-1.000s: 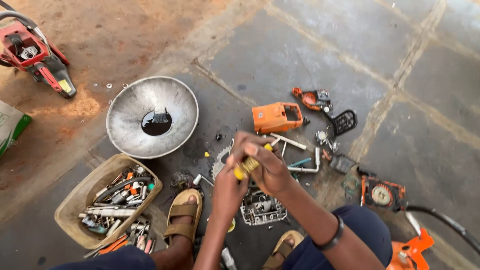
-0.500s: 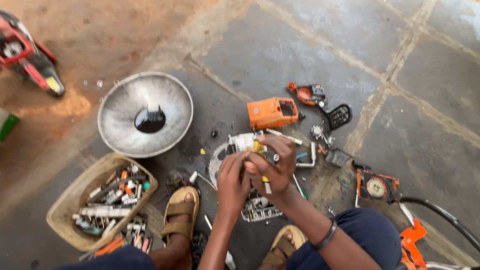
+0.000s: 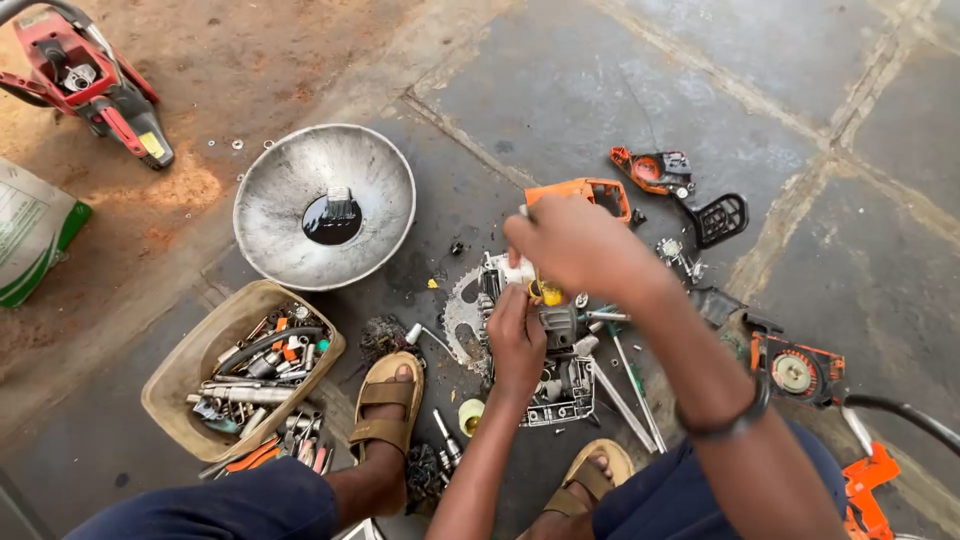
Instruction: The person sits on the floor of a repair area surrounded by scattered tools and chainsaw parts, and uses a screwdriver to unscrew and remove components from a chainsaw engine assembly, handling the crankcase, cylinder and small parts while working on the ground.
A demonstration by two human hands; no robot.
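Both hands have come down from mid-air onto the engine block [image 3: 555, 370] on the floor. Right hand [image 3: 575, 245] clenched on a yellow-handled tool [image 3: 545, 290], now upright; left hand [image 3: 515, 340] steadying the block's top.

Bare forearms, dark wristband [image 3: 722, 418] — navy trousers [image 3: 230, 505], tan sandals [image 3: 385, 405]

Dull, scratched metal bowl [image 3: 325, 205] holding glossy black liquid; greasy cast-metal engine block [image 3: 555, 370]; orange plastic housing [image 3: 580, 195], scuffed matt; tan plastic tub [image 3: 185, 365] of bare steel tools; brown leather-like sandal [image 3: 385, 405]; rough grey stone paving [image 3: 800, 120], oil-darkened around the parts.
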